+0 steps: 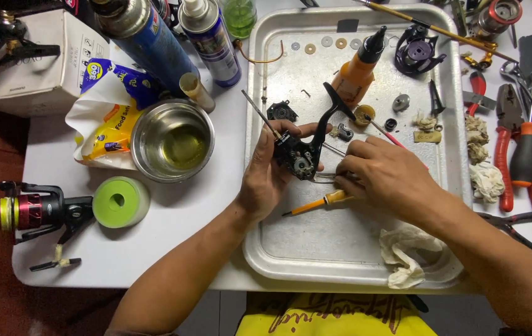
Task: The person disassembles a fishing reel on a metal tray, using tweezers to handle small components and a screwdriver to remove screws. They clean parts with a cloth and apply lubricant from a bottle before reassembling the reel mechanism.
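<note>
My left hand (264,177) grips a black fishing reel body (299,157) with a long crank handle (331,109), holding it over a metal tray (315,249). My right hand (384,174) rests just right of the reel, fingers pinched on thin metal tweezers (325,178) pointed at the reel. A small yellow-handled screwdriver (315,203) lies under my right hand. A thin metal rod (259,112) sticks up from behind my left fingers.
In the tray lie an orange bottle (356,71), washers, small parts and a crumpled rag (412,255). To the left stand a steel bowl (172,140), a green tape roll (120,201), spray cans (210,40) and a spinning reel (35,211). Pliers (515,149) are at the right.
</note>
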